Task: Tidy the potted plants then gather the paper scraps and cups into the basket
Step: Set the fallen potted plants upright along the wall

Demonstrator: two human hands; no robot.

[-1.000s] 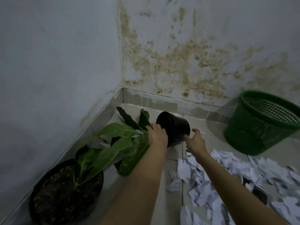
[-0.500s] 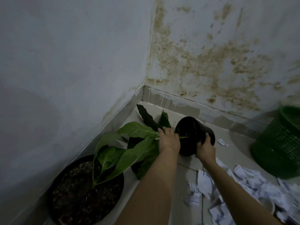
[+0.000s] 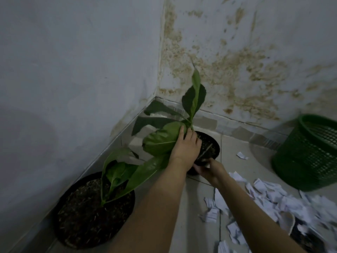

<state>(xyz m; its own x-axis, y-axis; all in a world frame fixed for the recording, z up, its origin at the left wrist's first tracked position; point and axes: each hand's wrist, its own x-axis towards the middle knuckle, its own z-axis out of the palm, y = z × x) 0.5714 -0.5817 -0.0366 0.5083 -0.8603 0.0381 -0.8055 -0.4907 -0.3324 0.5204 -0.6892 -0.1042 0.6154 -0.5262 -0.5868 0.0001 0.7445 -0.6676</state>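
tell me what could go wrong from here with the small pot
1. The left hand presses on the plant's leaves at the stem base; they look bunched and could crease or tear.
2. The right hand holds only the near edge of the small pot, so it might tip and spill soil.
3. The big pot stands close by; its leaves touch the left arm and could get snagged.

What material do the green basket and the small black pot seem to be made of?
Green basket: likely moulded plastic, given its even colour and regular open mesh wall. Small black pot: probably thin plastic, with a smooth dark rim; dim light and blur leave the finish uncertain.
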